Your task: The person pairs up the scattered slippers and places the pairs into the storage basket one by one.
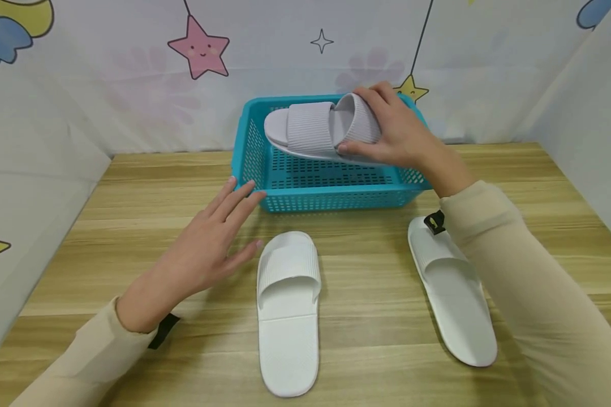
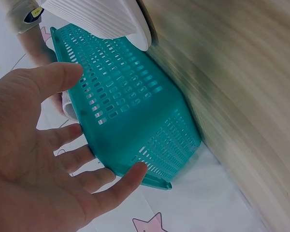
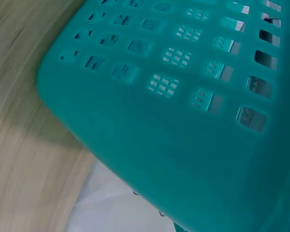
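My right hand [image 1: 394, 127] grips a pair of pale grey slippers [image 1: 310, 130] put together, with one ribbed strap at the left and the other under the fingers. They are held at the mouth of a teal plastic basket [image 1: 331, 198], overlapping its inside in the head view. Fingers spread, my left hand [image 1: 203, 249] is at the basket's front left corner and holds nothing. The left wrist view shows that hand [image 2: 43, 154] with its fingertips right by the basket rim [image 2: 94, 150]. Only the perforated basket wall [image 3: 135, 135] fills most of the right wrist view; the hand is hidden there.
Two white slippers lie on the wooden table [image 1: 366, 316], toes toward the basket: the left slipper [image 1: 288, 350] near the middle, the right slipper [image 1: 458, 305] partly under my right sleeve. Behind the basket hangs a white cloth [image 1: 275, 56] with printed stars.
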`<state>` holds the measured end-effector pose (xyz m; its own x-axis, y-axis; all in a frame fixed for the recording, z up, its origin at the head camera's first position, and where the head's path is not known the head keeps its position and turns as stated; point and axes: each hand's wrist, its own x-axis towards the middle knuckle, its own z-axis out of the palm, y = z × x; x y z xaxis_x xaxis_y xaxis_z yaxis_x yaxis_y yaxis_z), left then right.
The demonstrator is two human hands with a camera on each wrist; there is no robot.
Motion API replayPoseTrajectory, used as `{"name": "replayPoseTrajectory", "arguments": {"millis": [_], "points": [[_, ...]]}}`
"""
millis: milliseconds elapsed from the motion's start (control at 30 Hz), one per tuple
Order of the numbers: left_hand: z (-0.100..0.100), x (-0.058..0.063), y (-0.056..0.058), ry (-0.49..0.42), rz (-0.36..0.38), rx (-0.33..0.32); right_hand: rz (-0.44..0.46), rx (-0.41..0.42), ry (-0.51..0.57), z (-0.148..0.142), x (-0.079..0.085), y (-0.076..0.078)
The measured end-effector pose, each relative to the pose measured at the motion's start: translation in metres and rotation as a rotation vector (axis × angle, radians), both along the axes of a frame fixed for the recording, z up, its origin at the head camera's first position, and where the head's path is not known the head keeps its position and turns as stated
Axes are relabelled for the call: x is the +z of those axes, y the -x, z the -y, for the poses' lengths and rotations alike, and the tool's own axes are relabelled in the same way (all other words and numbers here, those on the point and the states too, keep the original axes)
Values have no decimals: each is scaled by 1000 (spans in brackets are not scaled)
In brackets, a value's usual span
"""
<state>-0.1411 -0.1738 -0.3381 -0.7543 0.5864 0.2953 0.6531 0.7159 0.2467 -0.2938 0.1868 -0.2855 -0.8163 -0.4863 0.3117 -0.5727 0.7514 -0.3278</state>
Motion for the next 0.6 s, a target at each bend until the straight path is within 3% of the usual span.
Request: {"name": "replayPoseTrajectory", "arguments": {"millis": [367, 600], "points": [[-3, 1, 1, 11, 17, 5, -7, 7, -14, 0, -8, 10], [-5, 2, 2, 16, 16, -2, -54, -6, -79, 2, -8, 14]]}}
